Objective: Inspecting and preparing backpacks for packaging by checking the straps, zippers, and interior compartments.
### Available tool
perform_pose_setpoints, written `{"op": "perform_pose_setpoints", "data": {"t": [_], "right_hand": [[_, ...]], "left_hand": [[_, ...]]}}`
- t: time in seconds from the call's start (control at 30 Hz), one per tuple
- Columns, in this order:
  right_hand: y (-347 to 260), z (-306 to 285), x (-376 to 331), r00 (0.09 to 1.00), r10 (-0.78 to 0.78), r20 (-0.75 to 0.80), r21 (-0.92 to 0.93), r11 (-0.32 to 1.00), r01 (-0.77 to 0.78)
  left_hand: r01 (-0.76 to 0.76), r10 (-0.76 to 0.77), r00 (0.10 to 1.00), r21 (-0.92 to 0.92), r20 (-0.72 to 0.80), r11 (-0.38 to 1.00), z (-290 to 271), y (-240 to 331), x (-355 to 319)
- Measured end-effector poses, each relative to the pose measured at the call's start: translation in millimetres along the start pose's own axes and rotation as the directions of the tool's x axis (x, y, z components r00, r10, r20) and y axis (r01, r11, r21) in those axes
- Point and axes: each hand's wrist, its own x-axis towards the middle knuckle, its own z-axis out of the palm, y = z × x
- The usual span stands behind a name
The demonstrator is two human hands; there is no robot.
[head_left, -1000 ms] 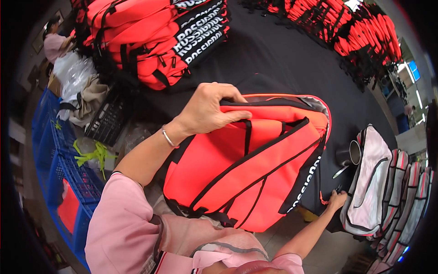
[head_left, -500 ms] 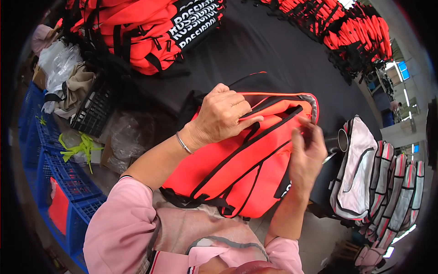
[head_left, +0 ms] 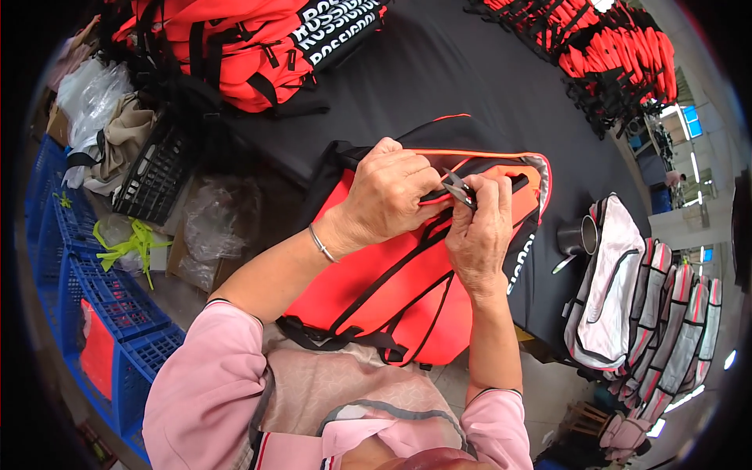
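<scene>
A red and black backpack [head_left: 376, 294] lies in front of me, its near end at my apron. Its top opening has an orange-piped edge and a grey lining. My left hand [head_left: 392, 192] is closed in a pinch on the backpack's edge near that opening. Close beside it, my right hand [head_left: 484, 235] grips small dark thread snips [head_left: 460, 190], their blades pointing toward my left fingers. What lies right at the blade tips is too small to make out.
Several red backpacks [head_left: 235, 55] are piled at the far left of the black-covered table [head_left: 439, 86]. More red pieces [head_left: 619, 66] stack at the far right. Grey-pink panels [head_left: 611, 290] stand by a metal cup [head_left: 578, 236]. Blue crates [head_left: 117, 313] and a black crate [head_left: 153, 176] flank my left.
My right hand has moved left and inward from the backpack's right side, and the snips now show in it beside my left hand. My left hand stays on the backpack's edge.
</scene>
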Motion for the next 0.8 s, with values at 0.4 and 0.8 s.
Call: {"op": "perform_pose_setpoints", "data": {"t": [0.4, 0.8], "right_hand": [[6, -42, -23, 0.82, 0.565, 0.085, 0.424, 0.724, -0.543], [3, -21, -19, 0.951, 0.307, 0.026, 0.175, 0.936, -0.306]], "left_hand": [[0.063, -0.062, 0.998, -0.04, 0.026, 0.997, -4, -2, 6], [0.113, -0.105, 0.985, -0.057, 0.138, 0.992, -11, 2, 7]]}}
